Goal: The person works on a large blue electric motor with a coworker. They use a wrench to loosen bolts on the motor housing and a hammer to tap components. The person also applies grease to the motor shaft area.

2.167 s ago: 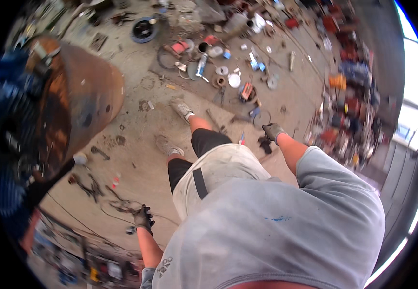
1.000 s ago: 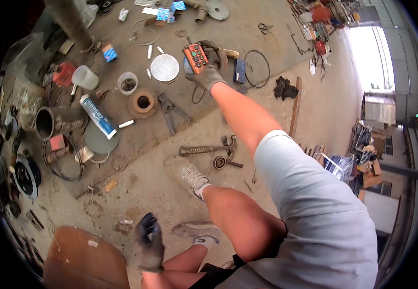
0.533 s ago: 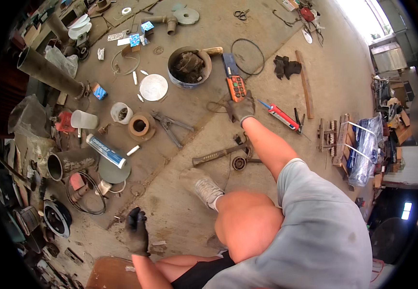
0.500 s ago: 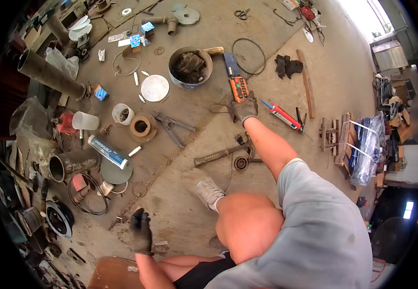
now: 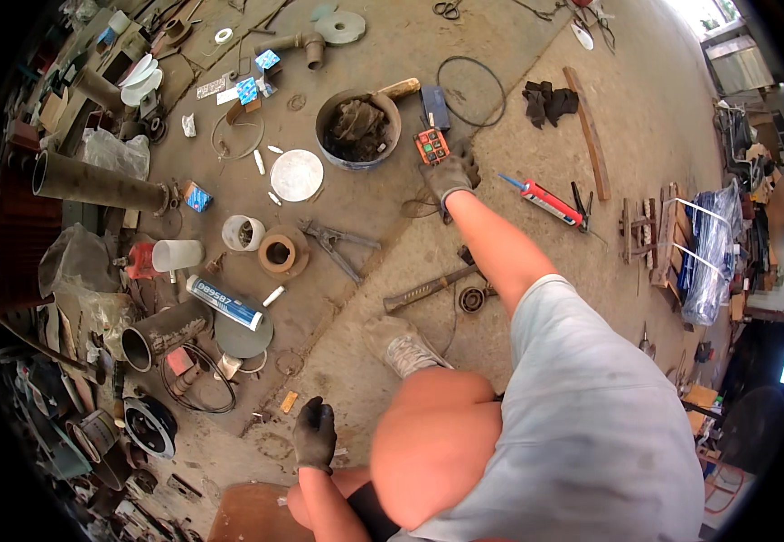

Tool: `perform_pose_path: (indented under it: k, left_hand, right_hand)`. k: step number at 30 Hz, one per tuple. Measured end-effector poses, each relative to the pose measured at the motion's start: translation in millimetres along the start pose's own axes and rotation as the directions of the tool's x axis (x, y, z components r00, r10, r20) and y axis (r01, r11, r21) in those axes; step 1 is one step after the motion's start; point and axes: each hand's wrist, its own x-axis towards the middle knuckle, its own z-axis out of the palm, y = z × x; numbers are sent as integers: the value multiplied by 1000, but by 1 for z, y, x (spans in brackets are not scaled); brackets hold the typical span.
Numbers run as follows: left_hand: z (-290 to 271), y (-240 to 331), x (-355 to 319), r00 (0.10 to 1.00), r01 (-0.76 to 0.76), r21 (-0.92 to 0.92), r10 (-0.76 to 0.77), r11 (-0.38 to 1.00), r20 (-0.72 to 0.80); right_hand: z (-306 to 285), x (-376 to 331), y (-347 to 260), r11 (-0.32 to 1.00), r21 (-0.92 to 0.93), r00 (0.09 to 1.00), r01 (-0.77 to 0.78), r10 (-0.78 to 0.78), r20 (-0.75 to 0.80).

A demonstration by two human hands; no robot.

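Observation:
My right hand [image 5: 453,172], in a dark glove, reaches forward with its fingers closed around the lower end of an orange remote control [image 5: 431,146] with several coloured buttons. Just beyond the remote lies a flat blue-grey box [image 5: 435,107]. To its left stands a round metal pan [image 5: 321,135] holding dark, dirty material and a wooden handle [image 5: 401,88]. My left hand [image 5: 315,435], also gloved, hangs loosely beside my knee with its fingers half bent, nothing visible in it. A small yellowish block [image 5: 289,402] lies on the floor near that hand.
Right of my reaching arm lie a red caulking tube [image 5: 550,203], dark gloves [image 5: 550,104] and a wooden strip [image 5: 588,135]. A hammer [image 5: 428,287] sits before my shoe. Leftward are pliers [image 5: 338,244], a flanged ring [image 5: 281,253], a blue-white tube [image 5: 225,303] and metal pipes [image 5: 98,184].
The remote control has come away from the blue-grey box, tilting and moving slightly left with my right hand. My left hand has shifted right and the whole view has turned a little.

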Motion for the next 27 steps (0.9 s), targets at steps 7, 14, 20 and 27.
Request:
perform_pose_path:
  k: [7, 14, 20, 27]
  left_hand:
    - [-30, -29, -21, 961, 271, -326, -238, 906, 140]
    - [-48, -48, -29, 892, 441, -438, -435, 783, 120]
    - [-53, -41, -29, 834, 525, -470, -539, 709, 118]
    - [-65, -39, -4, 821, 549, -456, -553, 700, 140]
  right_hand:
    - [-37, 50, -93, 644, 351, 672, 680, -739, 53]
    - [-6, 75, -182, 569, -211, 592, 795, -650, 477]
    - [1, 162, -174, 214, 19, 211, 977, -971, 112]
    - [-75, 280, -192, 444, 850, 887, 285, -459, -58]
